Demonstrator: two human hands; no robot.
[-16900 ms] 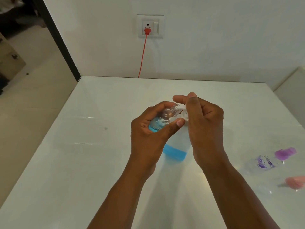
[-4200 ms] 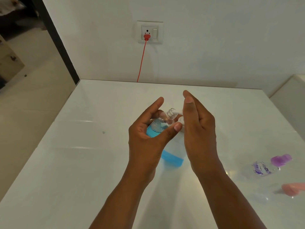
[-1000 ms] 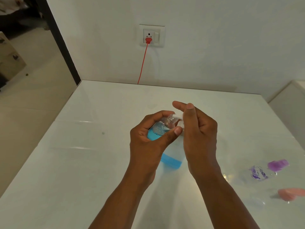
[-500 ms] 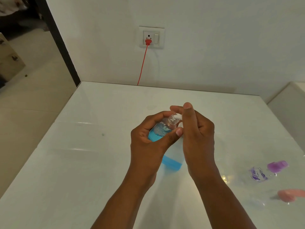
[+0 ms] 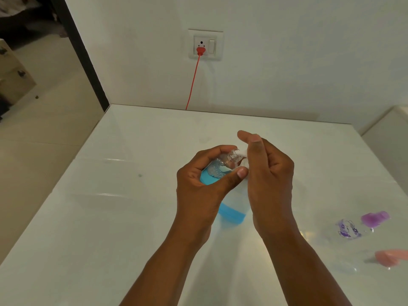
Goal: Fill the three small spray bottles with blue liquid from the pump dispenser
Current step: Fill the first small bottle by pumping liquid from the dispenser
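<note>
A small clear plastic spray bottle [image 5: 217, 171], part-filled blue, is gripped tilted in the left hand [image 5: 199, 191], neck toward the right hand [image 5: 268, 180], which is curled over the white pump dispenser [image 5: 235, 208].

My left hand [image 5: 198, 186] grips 1 small clear spray bottle [image 5: 217, 171] (part-filled with blue liquid) against the white pump dispenser [image 5: 234, 208]; my right hand [image 5: 268, 173] presses its top.

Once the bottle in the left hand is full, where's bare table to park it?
Two bare patches of table: everything left of the left hand, out to the table's left edge, and the far strip between the hands and the wall. Crowded: centre, where the pump dispenser stands under the right hand, and near right, by the purple-capped bottle and pink-capped bottle.
</note>
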